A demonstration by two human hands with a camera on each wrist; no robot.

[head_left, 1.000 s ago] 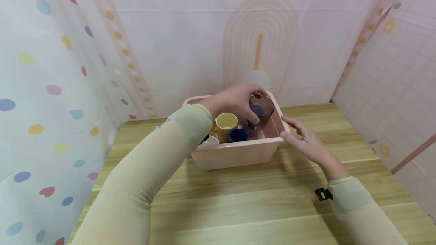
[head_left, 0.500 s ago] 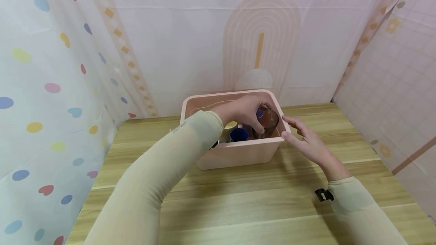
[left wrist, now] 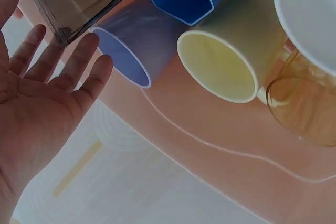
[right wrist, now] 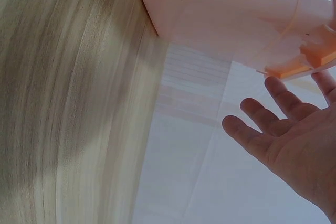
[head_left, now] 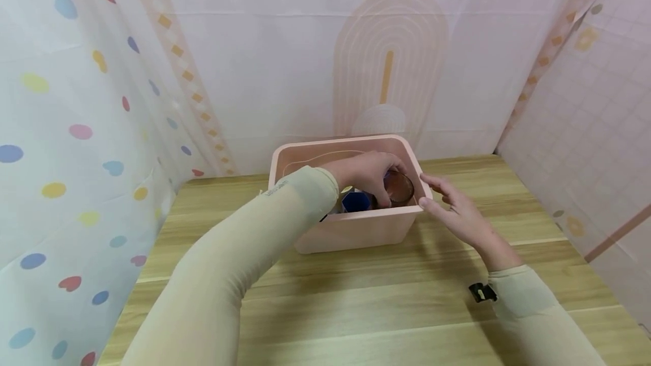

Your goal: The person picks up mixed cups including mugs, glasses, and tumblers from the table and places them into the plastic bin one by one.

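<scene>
The left hand is gripping a brown glass, likely fragile and slippery, by its rim at the bin's right end; the right hand is resting open against that bin's outer wall.

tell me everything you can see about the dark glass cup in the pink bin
The dark glass cup is a smoky brown, see-through tumbler with flat-looking sides and a round open rim. It sits tilted in the right near corner of the pink bin, beside a blue cup and a lavender cup. The left hand reaches over it, fingers at its rim; whether they grip it is unclear.
</scene>
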